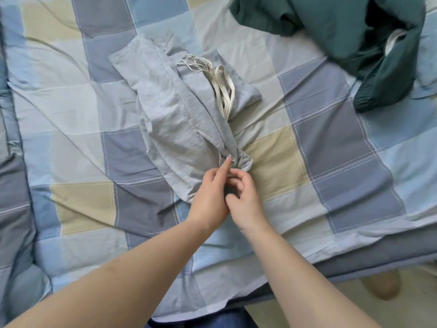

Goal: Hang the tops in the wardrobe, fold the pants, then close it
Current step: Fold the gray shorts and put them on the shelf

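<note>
Head view
Pants (170,124): light grey, thin and wrinkled, lying bunched and partly folded on the bed just beyond both hands, running up and to the left away from them.
Near end of pants: gathered into a tight twisted knob right at the fingertips, touching them.
Drawstring (223,88): cream flat cord, looped several times, frayed at the far tip, lying in a fold of the pants well beyond the hands.
Left hand (210,195): forefinger stretched out with its tip on the gathered grey cloth; other fingers hidden behind the hand, so grip on the cloth cannot be told.
Right hand (243,197): fingers curled, fingertips pinching the gathered end of the pants; thumb side pressed against the left hand.
Hands together: touching, side by side, both at the same bunched end.
Bed cover (331,143): checked in pale blue, slate blue, grey and sand, creased, under the pants and the hands.
Green garment (343,31): dark teal, crumpled in a heap far beyond the right hand, up and to the right, well apart from the pants.
Floor (354,311): pale, near the right forearm, below the bed's edge.
</note>
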Tool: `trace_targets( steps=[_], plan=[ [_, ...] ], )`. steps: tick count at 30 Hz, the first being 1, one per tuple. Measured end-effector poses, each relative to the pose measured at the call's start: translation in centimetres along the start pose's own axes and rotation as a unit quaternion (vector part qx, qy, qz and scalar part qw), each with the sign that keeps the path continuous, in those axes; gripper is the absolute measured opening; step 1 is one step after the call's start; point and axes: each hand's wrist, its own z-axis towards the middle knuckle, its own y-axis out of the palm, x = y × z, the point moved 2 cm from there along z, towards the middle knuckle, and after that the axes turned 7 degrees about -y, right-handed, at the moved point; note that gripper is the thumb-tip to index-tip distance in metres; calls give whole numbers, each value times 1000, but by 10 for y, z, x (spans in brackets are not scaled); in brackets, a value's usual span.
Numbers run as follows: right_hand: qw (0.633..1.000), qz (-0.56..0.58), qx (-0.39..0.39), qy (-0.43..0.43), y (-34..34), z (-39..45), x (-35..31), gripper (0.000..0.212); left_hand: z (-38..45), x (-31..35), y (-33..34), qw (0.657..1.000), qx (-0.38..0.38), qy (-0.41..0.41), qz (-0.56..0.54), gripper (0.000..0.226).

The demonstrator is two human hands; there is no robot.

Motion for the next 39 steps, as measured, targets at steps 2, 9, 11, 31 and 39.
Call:
trace_targets(
  steps=[2, 9, 11, 31, 39],
  plan=[
    [999, -6, 9, -40, 10, -13, -13, 41, -7, 5, -18, 998, 42, -11, -49, 67],
    [992, -69, -57, -93, 47, -66, -91, 39, -66, 17, -103, 965, 126, -122, -194, 38],
    [987, -82, -93, -107, 68, -79, -120, 36, -85, 21, -137, 932, 163, -160, -281, 34],
    [636, -713, -292, -35, 214, -180, -142, 45, -277, -61, -417, 743, 322, -68, -582, 25],
    [504, -825, -234, -104, 170, -226, -187, 40, -312, -180, -484, 822, 368, -161, -404, 26]
  ],
)
